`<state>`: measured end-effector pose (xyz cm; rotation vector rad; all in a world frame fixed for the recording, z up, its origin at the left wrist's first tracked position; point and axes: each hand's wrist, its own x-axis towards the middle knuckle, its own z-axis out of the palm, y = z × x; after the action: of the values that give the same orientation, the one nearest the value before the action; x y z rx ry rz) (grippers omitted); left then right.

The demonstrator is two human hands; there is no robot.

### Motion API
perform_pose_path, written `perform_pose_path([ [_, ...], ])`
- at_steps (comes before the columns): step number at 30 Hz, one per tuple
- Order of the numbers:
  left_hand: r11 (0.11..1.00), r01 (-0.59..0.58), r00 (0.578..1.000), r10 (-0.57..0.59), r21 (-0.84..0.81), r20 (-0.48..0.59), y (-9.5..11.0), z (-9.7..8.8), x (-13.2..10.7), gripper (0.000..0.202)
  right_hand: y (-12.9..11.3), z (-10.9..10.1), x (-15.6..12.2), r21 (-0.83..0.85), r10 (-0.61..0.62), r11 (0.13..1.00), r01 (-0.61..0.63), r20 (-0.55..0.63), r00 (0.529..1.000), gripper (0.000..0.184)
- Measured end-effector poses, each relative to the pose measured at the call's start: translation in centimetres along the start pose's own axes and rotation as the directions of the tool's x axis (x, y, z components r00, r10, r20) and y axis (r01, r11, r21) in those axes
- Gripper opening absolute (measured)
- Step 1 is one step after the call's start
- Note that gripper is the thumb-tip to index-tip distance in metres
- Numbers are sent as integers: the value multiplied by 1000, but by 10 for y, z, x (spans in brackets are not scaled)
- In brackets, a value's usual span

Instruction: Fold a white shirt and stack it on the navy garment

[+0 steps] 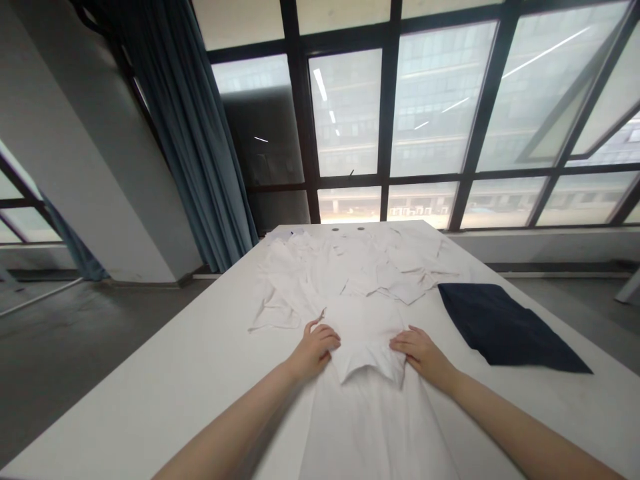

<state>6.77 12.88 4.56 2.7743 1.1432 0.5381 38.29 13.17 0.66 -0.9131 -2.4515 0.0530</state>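
**A:** What is this place?

**B:** It is a big room with a long white table (165, 393) and a grey floor (85, 347).

**A:** What is on the table?

**B:** A white cloth (367, 333) lies in the middle, and it reaches to the near edge. Its top part is folded over and makes a pointy flap (370, 370).

**A:** Where are the hands?

**B:** The left hand (314, 351) is on the cloth, next to the flap. The right hand (423, 357) is on the other side of the flap, also on the cloth.

**A:** What are the fingers doing?

**B:** The left fingers (327, 335) curl a bit over the cloth. I cannot tell if they are pinching it. The right fingers (404, 342) lie flat on the cloth and are not clenched.

**A:** What is farther away?

**B:** More white cloth pieces (360, 263) lie in a messy spread toward the far edge. A folded dark blue cloth (500, 327) sits near the table's right edge, apart from the hands.

**A:** And past the table?

**B:** There are tall windows (435, 100) with black frames. A long blue curtain (190, 133) hangs beside a wide grey pillar (95, 180).
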Motion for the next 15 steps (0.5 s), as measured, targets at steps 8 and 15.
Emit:
perform_pose_path([
  [8, 996, -94, 991, 93, 7, 94, 16, -19, -11, 44, -11, -14, -4, -50, -74, 996, 80, 109, 991, 45],
  [15, 975, -146, 941, 189, -168, 281, 58, -12, -8, 54, -58, -33, 2, 193, -111, 980, 50, 320, 941, 55],
])
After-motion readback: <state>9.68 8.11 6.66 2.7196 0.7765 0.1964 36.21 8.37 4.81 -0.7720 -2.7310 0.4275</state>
